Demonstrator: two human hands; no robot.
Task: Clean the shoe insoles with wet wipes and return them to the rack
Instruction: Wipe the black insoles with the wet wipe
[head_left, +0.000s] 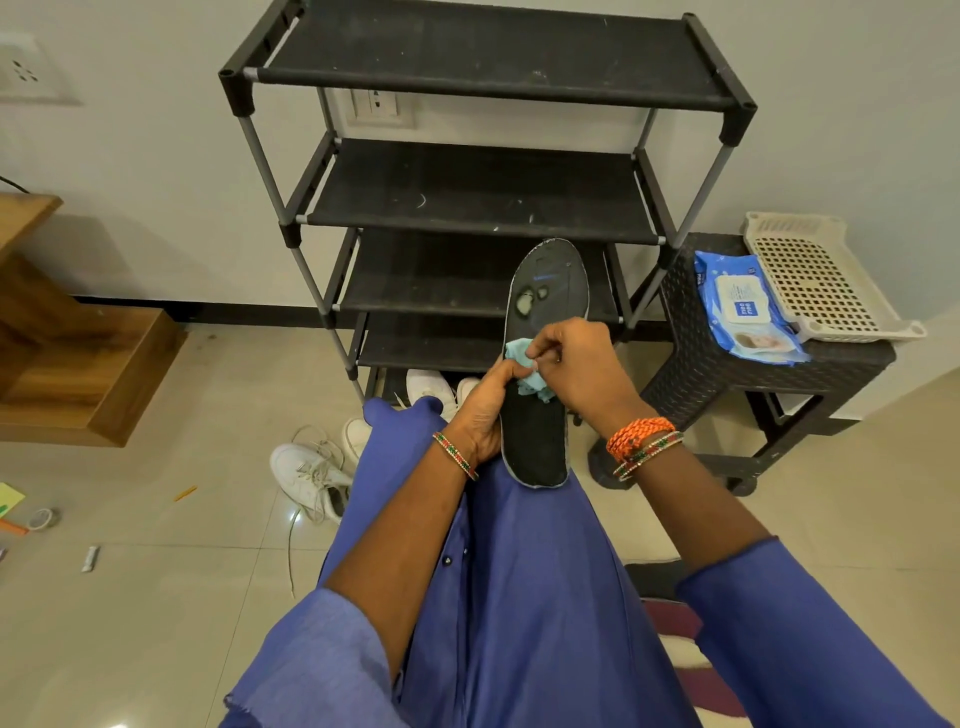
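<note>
Head view: left hand (480, 415) grips the insole (540, 364); right hand (574, 369) pinches the wipe (524, 364), seemingly bunched, so it may skip the worn patches.

**Colours and patterns in the head view**

Insole (537, 447): black upper face, thin grey rim, pale grey-white worn patches and faint blue print near the toe. Wet wipe (524, 358): light blue. Shoe rack (488, 83): black shelves and corner joints, grey tubes, shelves flecked with pale scuffs. Stool (696, 364): black woven-texture pattern. Wipes pack (743, 306): blue with a white lid and a small blue square label. Basket (815, 280): cream, square-hole grid. Sneakers (311, 478): white with white laces. Garment (519, 597): blue-violet. Bangles (457, 454): red, green and gold bands; wrist thread (636, 436): orange. Floor (156, 597): glossy beige tile. Wall (130, 156): white.
</note>
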